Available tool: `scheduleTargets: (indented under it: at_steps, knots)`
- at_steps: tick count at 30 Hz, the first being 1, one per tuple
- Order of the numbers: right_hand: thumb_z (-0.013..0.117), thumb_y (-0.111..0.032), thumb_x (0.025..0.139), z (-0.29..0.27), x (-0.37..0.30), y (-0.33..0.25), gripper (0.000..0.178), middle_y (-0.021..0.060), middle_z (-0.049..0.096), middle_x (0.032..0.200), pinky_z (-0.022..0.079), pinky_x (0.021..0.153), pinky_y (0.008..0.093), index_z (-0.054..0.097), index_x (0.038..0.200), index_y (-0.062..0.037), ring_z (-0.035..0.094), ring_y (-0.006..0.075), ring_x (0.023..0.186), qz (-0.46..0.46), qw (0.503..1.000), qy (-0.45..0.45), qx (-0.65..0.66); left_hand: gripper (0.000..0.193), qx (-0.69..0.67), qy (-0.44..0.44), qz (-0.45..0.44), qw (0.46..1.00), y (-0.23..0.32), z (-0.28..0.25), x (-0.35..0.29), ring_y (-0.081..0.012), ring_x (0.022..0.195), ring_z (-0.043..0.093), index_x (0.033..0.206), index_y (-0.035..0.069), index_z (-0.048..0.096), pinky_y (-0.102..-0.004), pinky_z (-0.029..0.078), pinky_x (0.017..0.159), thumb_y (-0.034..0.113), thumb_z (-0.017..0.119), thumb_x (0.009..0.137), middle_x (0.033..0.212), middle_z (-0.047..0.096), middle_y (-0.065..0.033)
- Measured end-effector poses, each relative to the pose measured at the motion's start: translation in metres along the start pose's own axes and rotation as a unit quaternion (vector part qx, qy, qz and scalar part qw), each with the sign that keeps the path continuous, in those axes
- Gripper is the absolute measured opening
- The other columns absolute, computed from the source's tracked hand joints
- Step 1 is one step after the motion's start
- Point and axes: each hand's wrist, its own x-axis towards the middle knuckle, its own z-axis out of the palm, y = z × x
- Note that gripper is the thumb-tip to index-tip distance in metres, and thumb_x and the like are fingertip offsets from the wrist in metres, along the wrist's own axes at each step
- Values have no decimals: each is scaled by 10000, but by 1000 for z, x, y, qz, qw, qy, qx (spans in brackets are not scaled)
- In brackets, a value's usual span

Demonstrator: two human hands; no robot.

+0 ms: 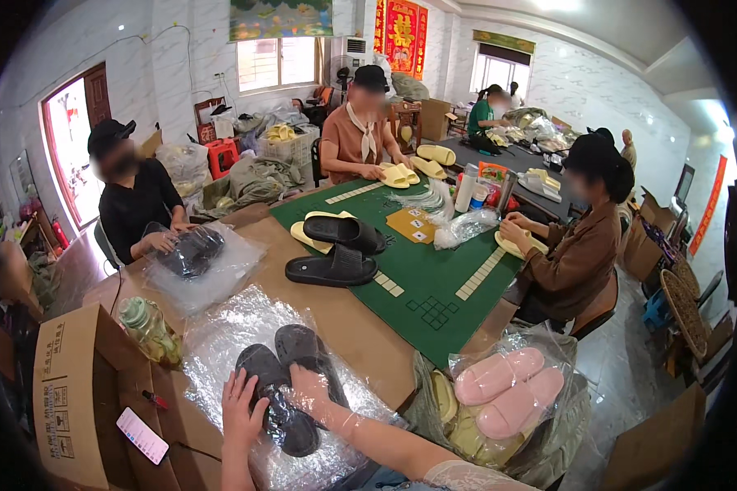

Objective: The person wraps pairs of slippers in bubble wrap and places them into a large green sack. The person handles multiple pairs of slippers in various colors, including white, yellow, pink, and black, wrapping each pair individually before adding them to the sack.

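Note:
In front of me a pair of black slippers lies on a stack of clear plastic bags [221,335]. Clear film shines over the left slipper [262,368]. My left hand [244,405] is open, its fingers spread along that slipper's left edge. My right hand [309,393] is closed at the inner side of the right slipper [303,344]; its fingertips are partly hidden there. Farther off on the table stands another black pair [332,268], partly over a yellow slipper [307,237].
Left of me are a cardboard box [57,393], a phone [142,435] and a glass jar [149,327]. Bagged pink slippers [508,380] lie at my right. A green mat [418,303] covers the table's far part. Co-workers sit around; one handles a bagged black pair [192,250].

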Motion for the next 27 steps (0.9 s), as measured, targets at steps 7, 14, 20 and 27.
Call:
scheduleTargets:
  at_steps: [7, 14, 20, 27]
  knots:
    - [727, -378, 832, -11, -1, -4, 508, 205, 685, 999, 564, 774, 467, 546, 1121, -2, 699, 368, 909, 14, 1000, -25, 4, 575, -99, 25, -77, 992, -25, 19, -10, -372, 1412, 402, 1430, 59, 503, -432, 310, 1171, 166, 651, 885, 1556, 394, -190]
    - [728, -373, 824, -5, -2, 0, 471, 193, 695, 964, 547, 777, 470, 558, 1067, -7, 691, 377, 899, -8, 1000, 12, 15, 586, -87, 16, -82, 993, -21, 17, -10, -379, 1416, 391, 1444, 69, 486, -439, 308, 1170, 183, 654, 894, 1559, 386, -191]
    - [732, -362, 810, -2, -2, 5, 471, 207, 685, 945, 543, 759, 470, 560, 1049, 5, 684, 387, 890, -34, 998, 39, 39, 576, -80, 18, -79, 993, -19, 15, -9, -389, 1412, 397, 1436, 67, 494, -445, 314, 1166, 199, 656, 899, 1552, 395, -201]
    - [742, -361, 804, -7, -4, 2, 460, 207, 681, 925, 543, 739, 476, 561, 1010, 8, 683, 391, 878, -32, 998, 40, 42, 580, -77, 5, -85, 993, -18, 13, -8, -364, 1435, 370, 1456, 67, 472, -430, 284, 1187, 173, 614, 904, 1577, 366, -187]
